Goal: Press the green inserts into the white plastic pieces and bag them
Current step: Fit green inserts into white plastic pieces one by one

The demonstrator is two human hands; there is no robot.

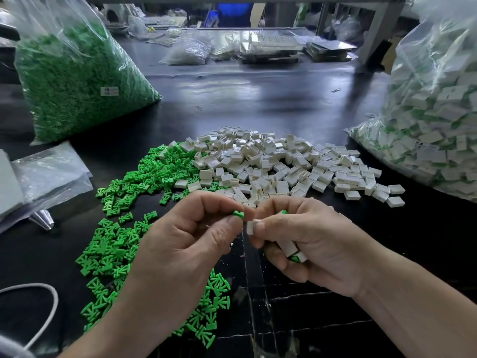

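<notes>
While L hand (191,236) pinches green insert (238,213), R hand (309,241) grips white pieces (287,248) near pile (271,164).

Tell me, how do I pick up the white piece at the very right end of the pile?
Come from above and pinch the white piece by two opposite side walls. It lies flat on the black table, broad face up, with bare table near and right of it, so fingers should fit.
</notes>
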